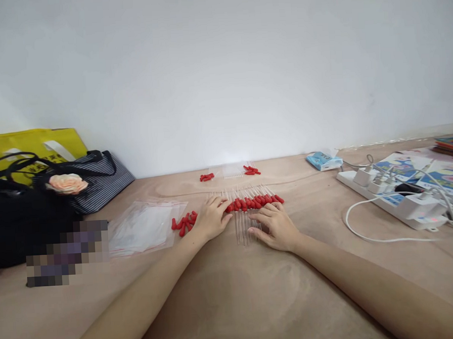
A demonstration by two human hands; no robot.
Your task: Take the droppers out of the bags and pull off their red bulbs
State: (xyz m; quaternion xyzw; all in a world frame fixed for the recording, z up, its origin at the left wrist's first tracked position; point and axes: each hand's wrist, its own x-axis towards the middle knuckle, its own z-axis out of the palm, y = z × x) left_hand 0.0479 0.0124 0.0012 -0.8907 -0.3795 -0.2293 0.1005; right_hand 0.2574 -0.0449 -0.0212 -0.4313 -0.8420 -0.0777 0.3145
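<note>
A row of glass droppers with red rubber bulbs (pixel 255 202) lies across the table between my hands, most of their thin glass tubes (pixel 246 191) pointing toward the wall. Several bare glass tubes (pixel 242 232) lie nearer me, below the bulbs. At the row's left end rests my left hand (pixel 213 218), open, its fingers stretched over the tubes and its thumb apart. My right hand (pixel 277 227) is open at the near side of the row, fingertips by the bulbs and thumb spread near the bare tubes. Loose red bulbs (pixel 184 223) lie left of my left wrist.
Clear zip bags (pixel 144 228) lie to the left. Small red bulb piles (pixel 252 170) flank a clear bag (pixel 232 170) by the wall. Bags (pixel 101 181) stand far left. At right are a tissue pack (pixel 323 160), a power strip (pixel 393 198) with cables, and printed sheets (pixel 449 175).
</note>
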